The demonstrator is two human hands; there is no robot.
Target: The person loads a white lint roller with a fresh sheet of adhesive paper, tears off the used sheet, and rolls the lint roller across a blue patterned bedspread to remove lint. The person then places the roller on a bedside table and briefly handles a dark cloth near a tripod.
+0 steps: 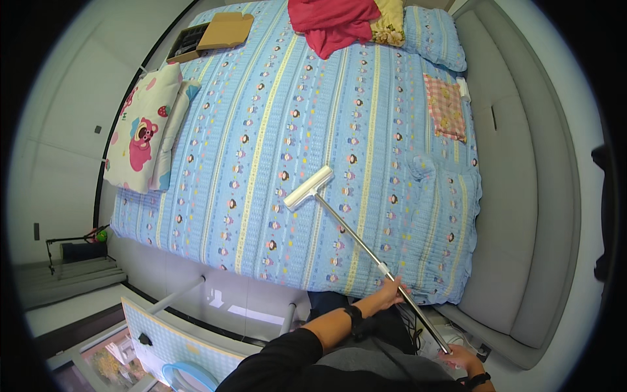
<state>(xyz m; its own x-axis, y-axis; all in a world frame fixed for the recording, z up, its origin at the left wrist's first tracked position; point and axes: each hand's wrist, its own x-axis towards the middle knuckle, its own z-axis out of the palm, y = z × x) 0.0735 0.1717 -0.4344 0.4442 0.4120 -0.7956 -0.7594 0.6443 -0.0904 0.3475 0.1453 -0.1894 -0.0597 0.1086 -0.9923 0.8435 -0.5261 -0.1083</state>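
Note:
A long-handled sticky lint roller (308, 188) with a white roll rests on the blue striped bedspread (264, 147), its metal pole slanting down to the right. My left hand (390, 293) is closed around the middle of the pole, just below a pale collar. Lower right, my right hand (459, 356) grips the pole's end. The bedspread bears small cartoon figures. At its right side the cloth is rumpled near a small raised fold (421, 166).
Folded bear-print blanket (147, 132) at the left; open cardboard box (225, 30), red blanket (333, 22) and pillow (433, 36) at the top. A checked pink cloth (445, 108) lies near the grey padded headboard (504, 186). Lower left stands a small table (186, 345); cables hang near my legs.

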